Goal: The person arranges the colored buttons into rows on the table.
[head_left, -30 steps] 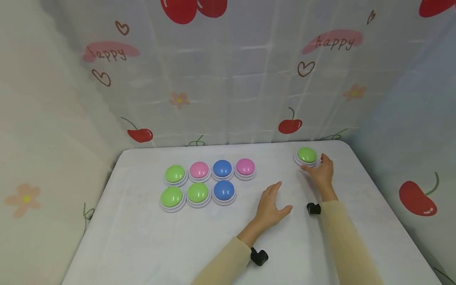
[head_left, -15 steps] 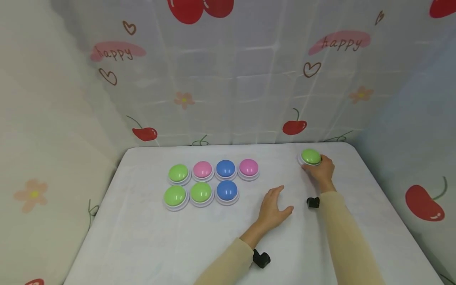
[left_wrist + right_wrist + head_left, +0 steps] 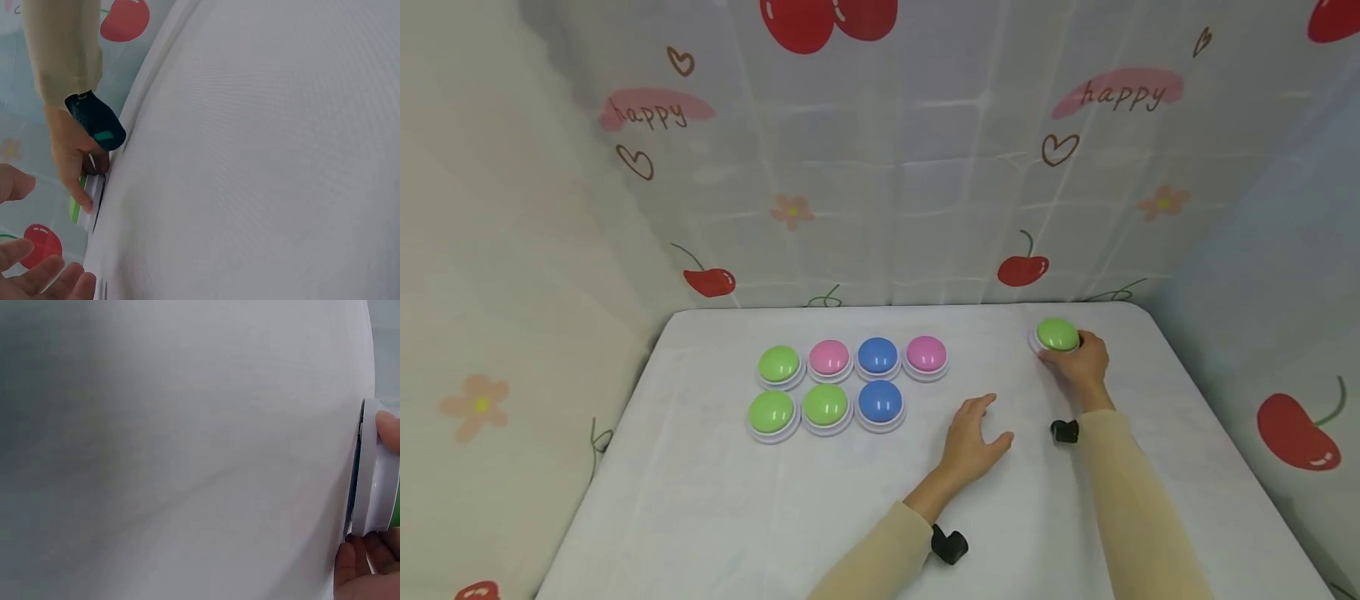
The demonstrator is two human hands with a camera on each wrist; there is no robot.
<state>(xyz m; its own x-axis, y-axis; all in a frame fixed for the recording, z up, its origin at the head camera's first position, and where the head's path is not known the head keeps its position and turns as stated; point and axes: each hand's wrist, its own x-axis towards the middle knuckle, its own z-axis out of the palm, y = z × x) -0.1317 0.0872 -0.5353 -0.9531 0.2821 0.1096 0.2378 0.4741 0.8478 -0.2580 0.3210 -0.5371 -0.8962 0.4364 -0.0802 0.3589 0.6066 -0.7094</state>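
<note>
At the table's far right, my right hand point(image 3: 1078, 364) grips a green dome push button point(image 3: 1057, 334) by its white base. In the right wrist view, the thumb lies on one side of the base point(image 3: 375, 475) and the fingers on the other. A strip of the dark underside shows there; whether the base is lifted is hard to tell. My left hand point(image 3: 968, 446) is held over the middle of the table, fingers spread and holding nothing. The left wrist view catches its fingertips point(image 3: 47, 278) at the lower left edge.
Left of centre stand two rows of similar buttons. The back row has a green point(image 3: 778, 363), a pink point(image 3: 829, 358), a blue point(image 3: 877, 356) and a magenta one point(image 3: 927, 355). In front are two green point(image 3: 771, 412) and a blue one point(image 3: 881, 402). A printed curtain hangs behind the white table point(image 3: 737, 517).
My right hand's fingers have come in against the green button's base, where earlier they were spread beside it. The left hand stays nearly in place. The head view has shifted slightly.
</note>
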